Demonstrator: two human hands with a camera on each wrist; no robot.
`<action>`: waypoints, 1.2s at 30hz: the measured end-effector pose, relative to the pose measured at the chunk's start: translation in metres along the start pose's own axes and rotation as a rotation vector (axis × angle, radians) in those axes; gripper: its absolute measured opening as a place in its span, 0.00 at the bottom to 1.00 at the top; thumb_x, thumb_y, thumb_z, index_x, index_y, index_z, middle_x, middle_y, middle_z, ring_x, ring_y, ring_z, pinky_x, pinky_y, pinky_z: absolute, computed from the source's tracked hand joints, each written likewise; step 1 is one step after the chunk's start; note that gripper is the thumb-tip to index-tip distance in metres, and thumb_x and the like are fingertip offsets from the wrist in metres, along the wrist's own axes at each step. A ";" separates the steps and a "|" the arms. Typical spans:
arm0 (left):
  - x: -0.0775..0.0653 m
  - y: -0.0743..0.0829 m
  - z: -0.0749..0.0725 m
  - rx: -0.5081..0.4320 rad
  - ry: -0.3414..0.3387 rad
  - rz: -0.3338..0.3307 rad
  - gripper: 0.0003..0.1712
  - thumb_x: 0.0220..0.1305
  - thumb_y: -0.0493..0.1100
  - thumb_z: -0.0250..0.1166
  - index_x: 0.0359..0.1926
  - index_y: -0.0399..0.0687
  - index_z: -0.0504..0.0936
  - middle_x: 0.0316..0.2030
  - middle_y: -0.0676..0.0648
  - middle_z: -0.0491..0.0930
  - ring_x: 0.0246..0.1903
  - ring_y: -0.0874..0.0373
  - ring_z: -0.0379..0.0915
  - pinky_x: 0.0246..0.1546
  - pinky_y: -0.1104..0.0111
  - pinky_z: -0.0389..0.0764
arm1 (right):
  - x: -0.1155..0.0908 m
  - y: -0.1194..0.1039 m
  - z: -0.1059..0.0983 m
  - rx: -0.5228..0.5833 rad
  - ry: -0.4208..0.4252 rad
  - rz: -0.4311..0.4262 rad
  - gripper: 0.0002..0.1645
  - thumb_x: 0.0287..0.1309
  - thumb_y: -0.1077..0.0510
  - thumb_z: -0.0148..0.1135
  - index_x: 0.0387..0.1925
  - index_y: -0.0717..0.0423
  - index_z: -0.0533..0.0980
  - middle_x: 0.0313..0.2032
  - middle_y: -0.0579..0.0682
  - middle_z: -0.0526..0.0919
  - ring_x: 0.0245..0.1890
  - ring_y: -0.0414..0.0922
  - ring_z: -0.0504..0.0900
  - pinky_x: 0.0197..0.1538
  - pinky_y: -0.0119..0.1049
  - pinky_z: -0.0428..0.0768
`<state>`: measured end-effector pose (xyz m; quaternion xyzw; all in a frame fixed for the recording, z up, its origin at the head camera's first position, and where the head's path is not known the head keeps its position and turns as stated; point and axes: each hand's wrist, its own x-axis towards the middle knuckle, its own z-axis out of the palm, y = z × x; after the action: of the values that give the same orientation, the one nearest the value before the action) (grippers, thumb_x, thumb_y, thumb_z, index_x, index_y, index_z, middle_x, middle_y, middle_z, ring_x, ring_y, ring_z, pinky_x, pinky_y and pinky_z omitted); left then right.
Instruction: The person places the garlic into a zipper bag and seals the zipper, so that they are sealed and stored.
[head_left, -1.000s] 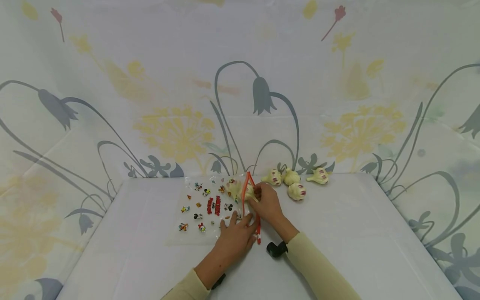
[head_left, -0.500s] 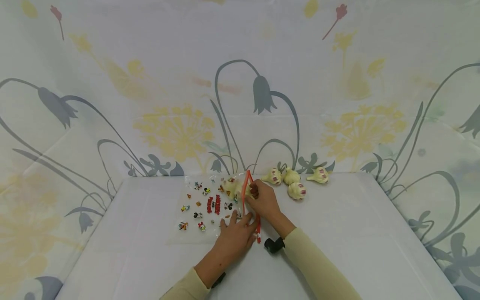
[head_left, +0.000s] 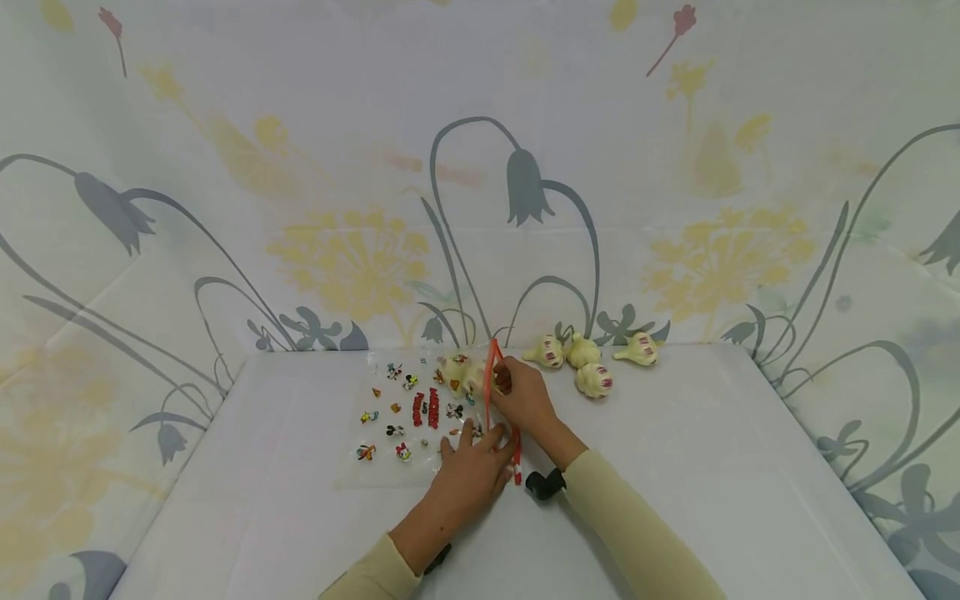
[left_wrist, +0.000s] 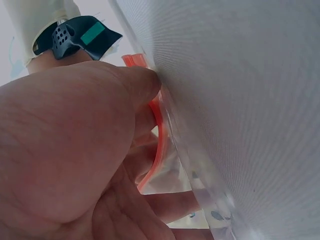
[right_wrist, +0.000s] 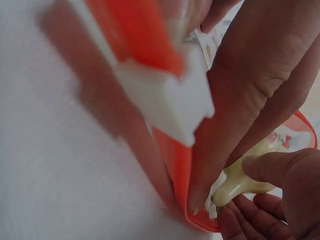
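Note:
A clear plastic zip bag (head_left: 352,473) printed with cartoon figures lies flat, its red zip edge (head_left: 489,396) facing right and its mouth spread apart. My left hand (head_left: 467,473) holds the bag at the near part of that mouth; the left wrist view shows the thumb and fingers about the red edge (left_wrist: 161,135). Reaching into the opening, my right hand (head_left: 525,400) pinches a pale garlic bulb (right_wrist: 240,182) between thumb and fingers. Pale garlic (head_left: 457,372) shows through the bag's far right corner. A white slider (right_wrist: 167,97) sits on the red zip close to the left fingers.
Right of the bag, several garlic bulbs lie at the back of the white table (head_left: 675,467): one bulb (head_left: 594,381) in front of a close group, another bulb (head_left: 639,349) farther right. A flower-patterned cloth (head_left: 480,267) rises behind. Dark wrist devices (head_left: 546,485) sit below both hands.
My right hand has moved slightly left and away from me, taking the garlic bulb through the red-edged mouth into the bag. The left hand stays in place on the bag.

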<state>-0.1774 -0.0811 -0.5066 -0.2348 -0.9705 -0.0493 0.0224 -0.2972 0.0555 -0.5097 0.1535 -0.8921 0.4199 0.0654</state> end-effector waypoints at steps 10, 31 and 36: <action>0.001 0.003 -0.003 0.004 -0.003 0.010 0.27 0.75 0.55 0.67 0.71 0.61 0.80 0.71 0.53 0.74 0.67 0.26 0.68 0.51 0.27 0.77 | 0.004 -0.005 0.002 -0.043 0.007 -0.054 0.11 0.58 0.67 0.71 0.43 0.60 0.81 0.37 0.54 0.87 0.38 0.48 0.86 0.46 0.46 0.86; 0.000 0.001 -0.002 0.031 0.041 0.018 0.25 0.73 0.54 0.69 0.69 0.61 0.82 0.70 0.54 0.75 0.67 0.23 0.68 0.49 0.28 0.79 | 0.024 -0.010 0.011 -0.148 0.006 -0.086 0.11 0.64 0.68 0.65 0.45 0.64 0.88 0.30 0.55 0.90 0.29 0.49 0.85 0.31 0.38 0.79; 0.000 0.001 -0.002 0.029 0.022 0.020 0.25 0.74 0.54 0.68 0.69 0.62 0.82 0.71 0.53 0.75 0.68 0.23 0.68 0.49 0.28 0.79 | 0.029 -0.013 0.012 -0.187 0.000 -0.082 0.11 0.64 0.67 0.67 0.45 0.62 0.89 0.33 0.54 0.91 0.34 0.52 0.89 0.36 0.41 0.85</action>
<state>-0.1767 -0.0805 -0.5043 -0.2438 -0.9684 -0.0376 0.0368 -0.3196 0.0323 -0.5002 0.1829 -0.9204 0.3318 0.0966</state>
